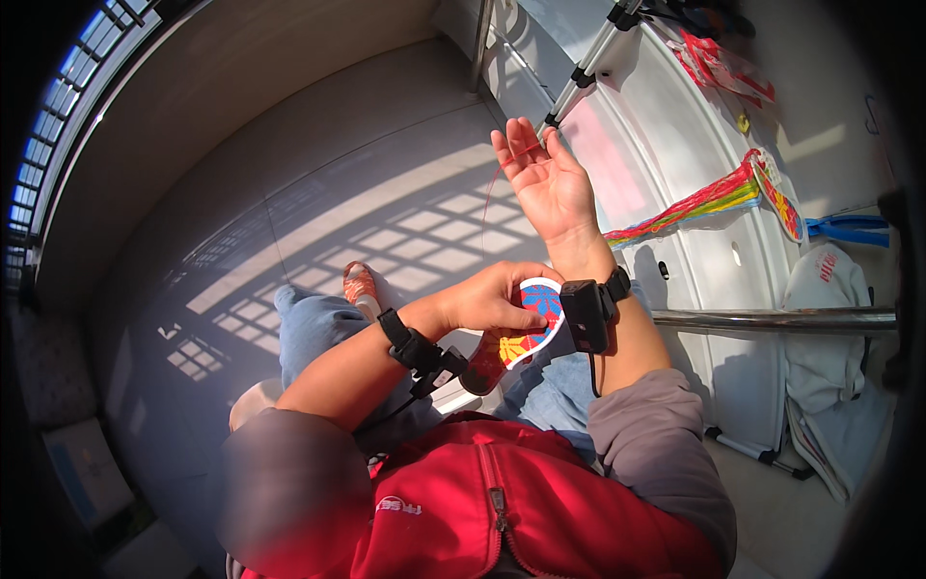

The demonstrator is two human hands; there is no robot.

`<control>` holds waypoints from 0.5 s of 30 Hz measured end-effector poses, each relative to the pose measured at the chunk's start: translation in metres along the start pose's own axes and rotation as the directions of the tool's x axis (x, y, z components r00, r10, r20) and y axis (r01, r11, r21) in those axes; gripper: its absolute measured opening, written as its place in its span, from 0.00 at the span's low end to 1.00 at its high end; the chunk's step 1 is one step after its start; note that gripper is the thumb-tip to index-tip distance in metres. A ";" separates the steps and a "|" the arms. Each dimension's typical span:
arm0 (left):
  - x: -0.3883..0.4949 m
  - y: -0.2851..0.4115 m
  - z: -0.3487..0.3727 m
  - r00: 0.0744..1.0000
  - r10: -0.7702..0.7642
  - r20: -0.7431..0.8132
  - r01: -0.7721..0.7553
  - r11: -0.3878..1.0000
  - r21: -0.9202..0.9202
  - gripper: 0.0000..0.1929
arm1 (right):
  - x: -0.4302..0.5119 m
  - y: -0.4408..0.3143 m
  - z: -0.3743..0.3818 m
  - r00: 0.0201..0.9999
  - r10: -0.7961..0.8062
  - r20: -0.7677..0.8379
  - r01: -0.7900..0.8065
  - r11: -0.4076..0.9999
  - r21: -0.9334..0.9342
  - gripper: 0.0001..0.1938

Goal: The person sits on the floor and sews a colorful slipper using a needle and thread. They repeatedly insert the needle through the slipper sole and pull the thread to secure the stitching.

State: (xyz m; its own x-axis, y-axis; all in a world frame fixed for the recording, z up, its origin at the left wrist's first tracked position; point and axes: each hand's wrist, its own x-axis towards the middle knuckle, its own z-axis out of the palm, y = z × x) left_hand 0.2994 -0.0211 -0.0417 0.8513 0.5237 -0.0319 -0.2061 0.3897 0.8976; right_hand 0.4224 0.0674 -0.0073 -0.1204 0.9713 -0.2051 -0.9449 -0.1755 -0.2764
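My left hand [499, 300] grips an insole [517, 347] with a white rim and a stitched red, blue and yellow pattern, its thumb on the upper face. The insole lies over my lap, its far end beside my right wrist. My right hand [546, 181] is raised beyond it, palm up, with thumb and a fingertip together on a red thread [527, 150]. That thread crosses the fingers and hangs in a loose curve on their left side. Whether a needle is on it cannot be told.
At right, a white panelled surface [651, 137] holds a bundle of coloured threads [687, 210], another patterned insole [780, 201] and red packaging [723, 69]. A blue plastic tool [850, 230], a white cloth bag [825, 289] and a metal rail [759, 318] are near.
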 end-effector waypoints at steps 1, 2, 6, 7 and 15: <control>0.001 -0.001 -0.001 1.000 -0.015 0.010 0.015 1.000 0.016 0.19 | 0.000 0.001 0.000 1.000 -0.010 0.008 0.010 1.000 0.015 0.06; 0.002 -0.002 -0.002 1.000 0.004 0.002 -0.004 1.000 0.017 0.18 | -0.001 0.002 0.001 1.000 0.003 0.005 -0.004 1.000 0.027 0.06; 0.004 -0.009 -0.006 1.000 0.010 -0.015 -0.010 1.000 -0.002 0.15 | -0.003 0.004 0.004 1.000 0.003 -0.005 -0.003 1.000 0.026 0.07; 0.003 -0.011 -0.007 1.000 0.007 -0.017 -0.008 1.000 -0.018 0.14 | -0.004 0.004 0.005 1.000 -0.006 -0.019 0.007 1.000 0.018 0.07; 0.007 -0.021 -0.007 0.995 0.093 -0.041 -0.090 0.992 0.086 0.13 | -0.011 -0.002 0.011 0.999 0.050 0.017 -0.052 0.990 0.133 0.07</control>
State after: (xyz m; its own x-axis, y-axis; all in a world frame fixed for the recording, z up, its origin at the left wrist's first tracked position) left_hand 0.3061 -0.0208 -0.0638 0.8078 0.5885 0.0341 -0.2394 0.2745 0.9313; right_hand 0.4219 0.0586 0.0060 -0.1726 0.9639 -0.2026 -0.9695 -0.2025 -0.1378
